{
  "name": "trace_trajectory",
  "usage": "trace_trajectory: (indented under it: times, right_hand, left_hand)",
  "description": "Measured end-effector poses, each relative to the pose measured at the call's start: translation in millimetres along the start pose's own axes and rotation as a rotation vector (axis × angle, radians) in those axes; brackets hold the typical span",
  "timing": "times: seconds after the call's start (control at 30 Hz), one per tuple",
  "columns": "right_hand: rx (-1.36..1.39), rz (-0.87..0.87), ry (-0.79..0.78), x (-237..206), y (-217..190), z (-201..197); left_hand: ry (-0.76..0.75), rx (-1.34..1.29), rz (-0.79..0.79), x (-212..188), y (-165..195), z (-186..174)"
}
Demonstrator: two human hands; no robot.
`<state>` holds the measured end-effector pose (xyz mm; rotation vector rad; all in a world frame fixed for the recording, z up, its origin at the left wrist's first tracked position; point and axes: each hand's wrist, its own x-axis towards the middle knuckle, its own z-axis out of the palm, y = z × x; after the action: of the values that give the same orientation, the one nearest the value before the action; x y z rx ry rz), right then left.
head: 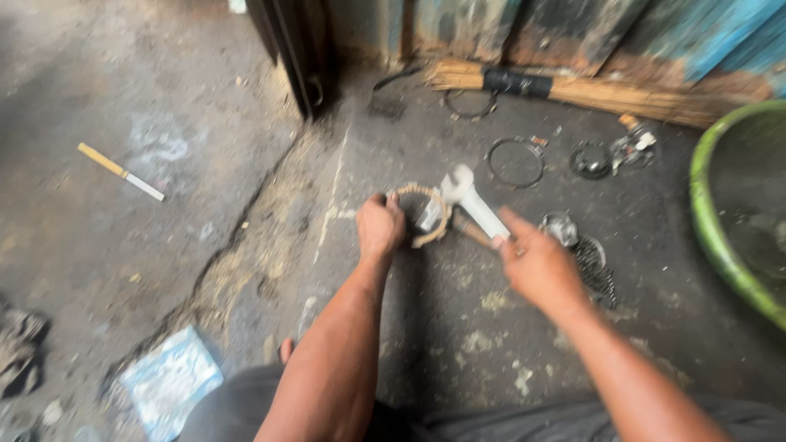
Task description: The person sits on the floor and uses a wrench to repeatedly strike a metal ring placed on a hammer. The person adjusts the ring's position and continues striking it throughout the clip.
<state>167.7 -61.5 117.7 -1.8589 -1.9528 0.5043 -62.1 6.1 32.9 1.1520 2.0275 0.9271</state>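
Left hand [379,227] closed on the near-left rim of a tan ring [422,214], held just above the concrete floor [458,327]. Right hand [536,263] gripping a white tube [471,202] whose far end lies over the ring. Wire hoop [516,162] beyond, green tub [720,221] right, broom [565,88] along the far wall, blue packet [170,379] near left.

A bundled straw broom [573,88] with a black band lies along the blue, worn wall [679,33]. Beneath it, thin wire rings [516,162] rest on the cracked concrete floor [123,245]. A green basin [720,221] stands at the right edge. A yellow-and-white stick [121,172] lies far left, and a crumpled pale blue wrapper [170,381] near the bottom.
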Motion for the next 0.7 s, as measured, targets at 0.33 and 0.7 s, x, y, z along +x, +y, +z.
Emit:
trace_trajectory:
  times: [0.33, 0.7]
  right_hand:
    - [0.429, 0.336, -0.307, -1, 6, 6]
    - [0.108, 0.160, -0.141, -19, -26, -15]
  left_hand:
    - [0.010, -0.129, -0.087, -13, 10, -14]
    - [0.028, -0.131, -0.079, -16, 17, -16]
